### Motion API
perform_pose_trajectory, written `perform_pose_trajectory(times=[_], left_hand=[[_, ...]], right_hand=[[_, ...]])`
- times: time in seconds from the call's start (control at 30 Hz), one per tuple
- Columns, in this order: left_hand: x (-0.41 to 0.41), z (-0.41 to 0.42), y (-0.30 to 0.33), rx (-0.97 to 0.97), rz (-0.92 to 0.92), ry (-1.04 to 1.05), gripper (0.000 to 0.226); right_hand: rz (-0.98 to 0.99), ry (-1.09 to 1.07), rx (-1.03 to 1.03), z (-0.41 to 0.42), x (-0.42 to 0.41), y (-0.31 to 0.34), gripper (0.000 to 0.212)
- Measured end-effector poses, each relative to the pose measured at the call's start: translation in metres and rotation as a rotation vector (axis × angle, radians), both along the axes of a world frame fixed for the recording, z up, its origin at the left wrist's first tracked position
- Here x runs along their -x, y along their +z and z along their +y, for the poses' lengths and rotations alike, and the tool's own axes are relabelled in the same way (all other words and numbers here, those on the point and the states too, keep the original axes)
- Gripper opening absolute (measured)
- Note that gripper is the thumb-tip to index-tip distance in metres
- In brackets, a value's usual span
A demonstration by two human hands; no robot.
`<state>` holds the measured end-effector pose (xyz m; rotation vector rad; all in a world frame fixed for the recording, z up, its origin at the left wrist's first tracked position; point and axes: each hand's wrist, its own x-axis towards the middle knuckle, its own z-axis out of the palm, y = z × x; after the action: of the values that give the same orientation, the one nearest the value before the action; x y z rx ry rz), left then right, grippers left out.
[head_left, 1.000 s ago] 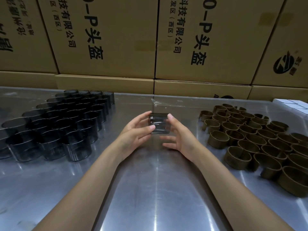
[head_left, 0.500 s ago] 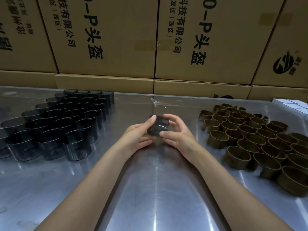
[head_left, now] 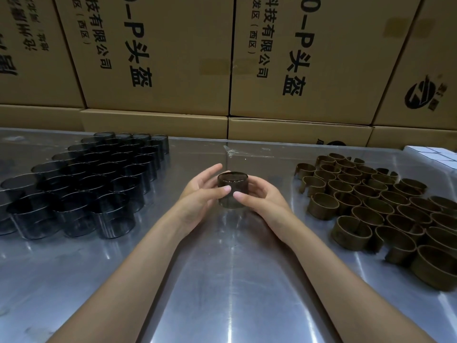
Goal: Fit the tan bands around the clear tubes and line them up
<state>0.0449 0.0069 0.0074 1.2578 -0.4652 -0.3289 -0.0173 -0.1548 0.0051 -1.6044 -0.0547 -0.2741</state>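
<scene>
Tube [head_left: 232, 190] stands upright between both palms, pinched by left hand [head_left: 201, 195] and right hand [head_left: 262, 198]; loose tan bands [head_left: 385, 206] lie beyond the right hand.

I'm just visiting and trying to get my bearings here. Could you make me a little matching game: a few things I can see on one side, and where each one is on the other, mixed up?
Things:
1. tan bands
2. group of clear tubes
3. single tube
4. cardboard boxes

Places:
A. stacked behind the table
B. held between the left hand and the right hand
C. standing on the left part of the table
D. lying on the right part of the table

Pairs: 1-D, 2-C, 3-B, 4-A
</scene>
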Motion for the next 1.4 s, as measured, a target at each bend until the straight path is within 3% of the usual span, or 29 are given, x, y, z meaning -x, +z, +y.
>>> perform_pose_trajectory(times=[0.23,0.37,0.43,0.6,0.77,0.9,1.0,1.2,1.33,1.4], left_hand=[[0.002,-0.008,-0.011,-0.229,-0.122,-0.019,0.089],[0.005,-0.015,-0.006,-0.173,-0.028,0.015,0.099],[0.006,-0.014,-0.002,-0.087,0.055,0.058,0.090],[0.006,-0.008,0.001,0.004,0.154,0.117,0.050],[0.006,-0.010,0.001,0.021,0.170,0.143,0.038],[0.007,-0.009,0.000,0.020,0.164,0.162,0.031],[0.009,-0.010,0.001,0.005,0.135,0.177,0.027],[0.014,-0.015,0.003,-0.094,-0.138,0.385,0.028],[0.018,-0.012,0.020,-0.063,-0.265,0.372,0.054],[0.019,-0.012,0.025,-0.088,-0.313,0.339,0.038]], right_hand=[[-0.025,-0.104,0.250,0.004,-0.008,-0.009,0.047],[0.030,-0.133,0.276,0.008,-0.010,-0.012,0.050],[-0.014,-0.290,0.399,0.008,-0.006,-0.012,0.055],[-0.108,-0.858,1.053,-0.011,0.012,0.001,0.034],[0.240,-1.008,1.267,-0.030,0.023,-0.003,0.033],[0.427,-0.962,1.319,-0.037,0.022,-0.006,0.041],[0.264,-0.897,1.277,-0.037,0.020,-0.006,0.038],[-0.387,-0.798,1.144,-0.007,0.019,0.006,0.029],[-0.553,-0.662,1.269,0.011,0.017,0.006,0.031],[-0.625,-0.647,1.310,0.015,0.016,0.004,0.032]])
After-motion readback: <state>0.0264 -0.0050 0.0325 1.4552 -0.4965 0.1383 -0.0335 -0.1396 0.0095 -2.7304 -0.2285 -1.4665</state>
